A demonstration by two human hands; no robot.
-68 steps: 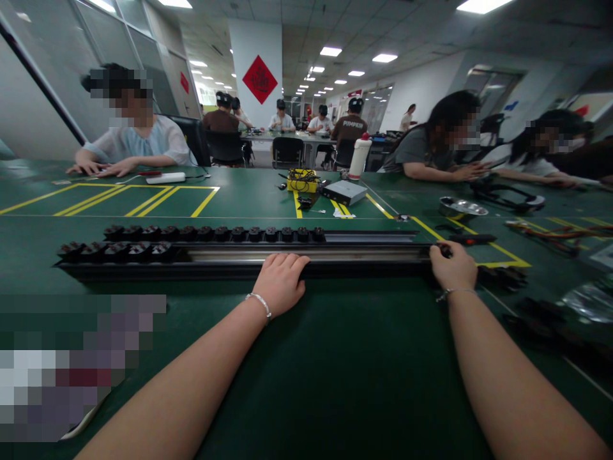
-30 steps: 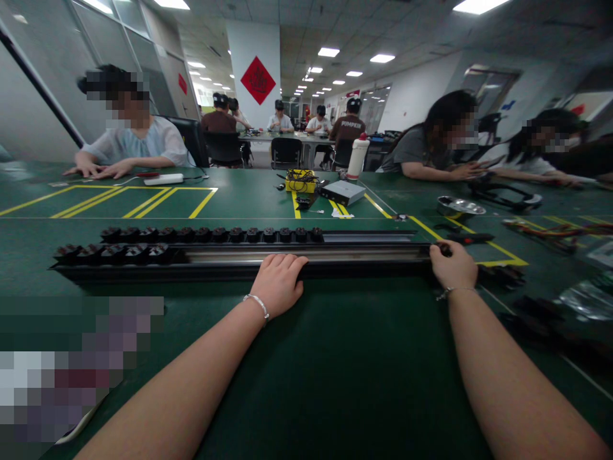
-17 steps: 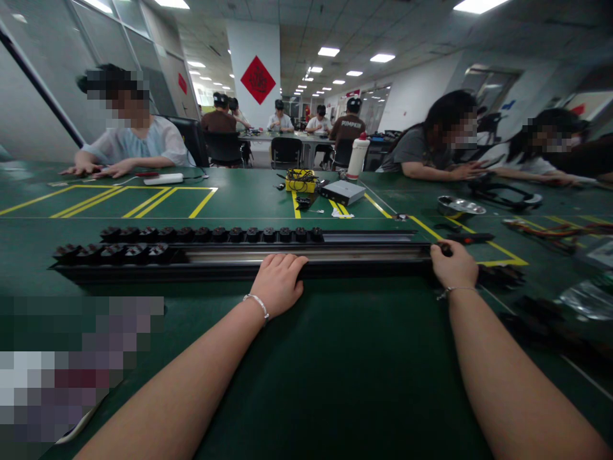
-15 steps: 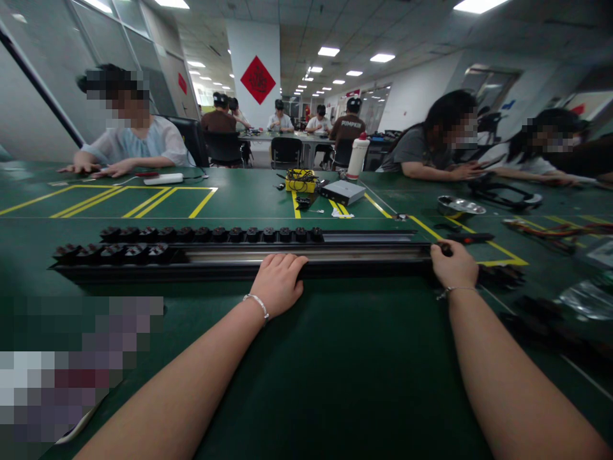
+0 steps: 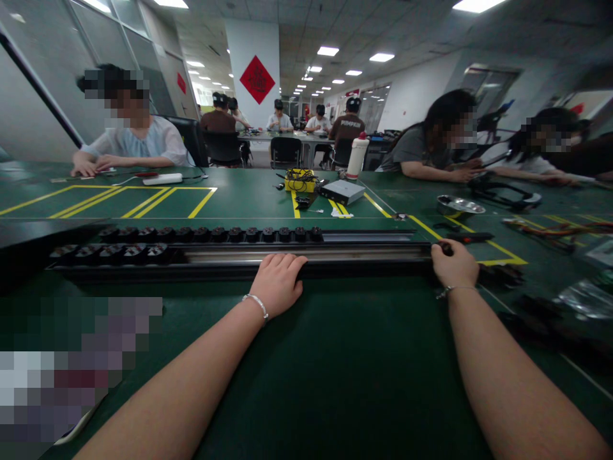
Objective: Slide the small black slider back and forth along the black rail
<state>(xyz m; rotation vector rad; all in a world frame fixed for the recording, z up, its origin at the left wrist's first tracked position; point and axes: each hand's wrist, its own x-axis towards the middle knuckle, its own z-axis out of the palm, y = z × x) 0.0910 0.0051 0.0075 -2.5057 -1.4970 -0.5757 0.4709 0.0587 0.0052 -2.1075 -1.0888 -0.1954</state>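
A long black rail lies across the green table in front of me. Several black socket modules sit in its left part. A second black rail with several black modules lies just behind it. My left hand rests over the near rail's middle, fingers curled on its top edge. My right hand is closed around the rail's right end, with a small dark part at its fingertips.
Loose black parts lie right of the rail's end. A metal bowl, a grey box, a yellow box and a white bottle stand farther back. Other people sit at the table's far left and right. A dark edge shows at the left.
My hands and the rail have stayed put. The person at the far left has drawn their hands in. A dark edge has appeared at the left of the view.
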